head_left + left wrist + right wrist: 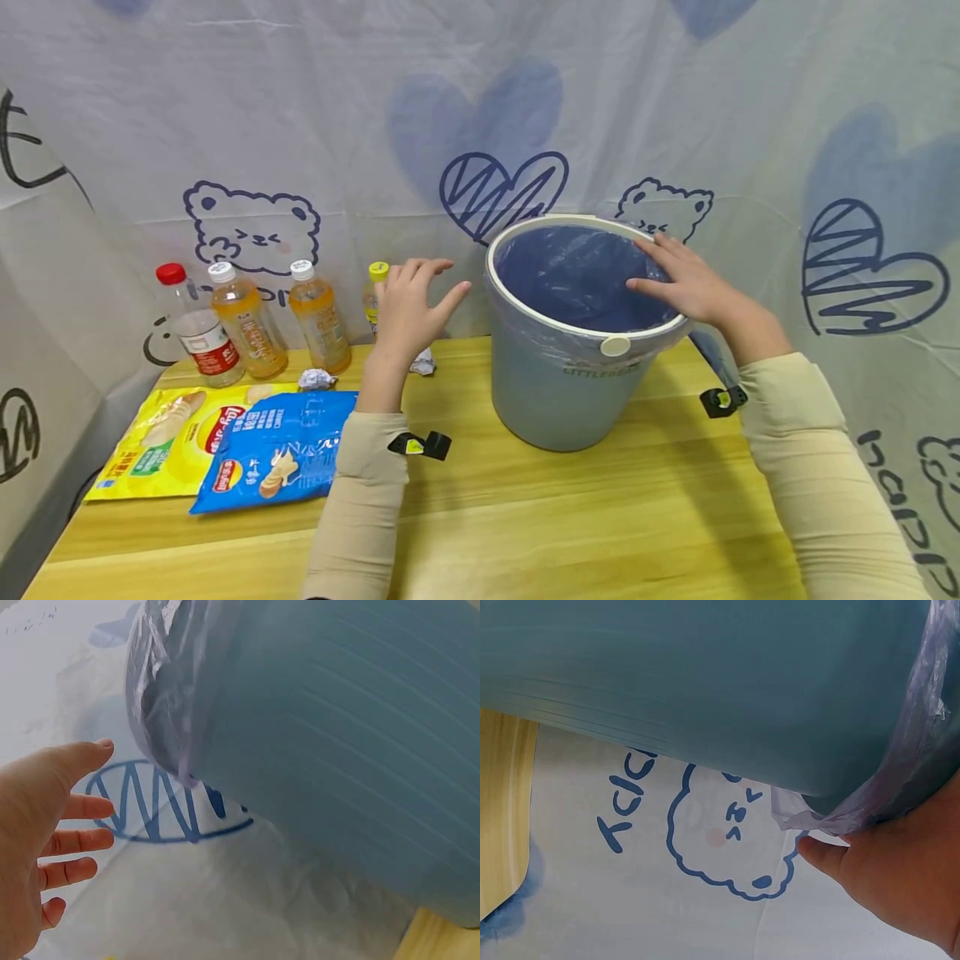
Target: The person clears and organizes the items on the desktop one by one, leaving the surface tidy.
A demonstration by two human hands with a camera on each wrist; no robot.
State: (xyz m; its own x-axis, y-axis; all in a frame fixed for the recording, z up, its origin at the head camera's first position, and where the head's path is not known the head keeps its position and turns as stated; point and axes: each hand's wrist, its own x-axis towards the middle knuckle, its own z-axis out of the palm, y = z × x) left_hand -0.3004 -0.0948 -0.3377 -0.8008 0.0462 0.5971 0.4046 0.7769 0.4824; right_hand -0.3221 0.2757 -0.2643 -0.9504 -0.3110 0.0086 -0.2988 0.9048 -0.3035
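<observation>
In the head view, you are hovering your left hand [412, 304] just left of the bin [562, 408], thumb spreading well away from the loosely bent fingers. The bin is standing upright on the wooden table [570, 533], a clear liner [581, 275] is covering its inside, and small print near its top is reading "LITTLEBE" (the last letters are blurring). Your right hand [686, 279] is spreading over the right side of the bin's white rim, thumb above the opening. Left of your left arm, a yellow bag [161, 450] is showing "Lay's", partly under a blue bag [300, 433] that is carrying Chinese characters; behind them, a red-capped bottle [202, 333] is wearing a red-and-white label too small for reading. In the left wrist view, your fingers are fanning out slightly, and a gap is separating them from the bin. In the right wrist view, your thumb is lying close beside the liner's overhanging edge; the other fingers are hiding, so you cannot tell there how they are lying.
</observation>
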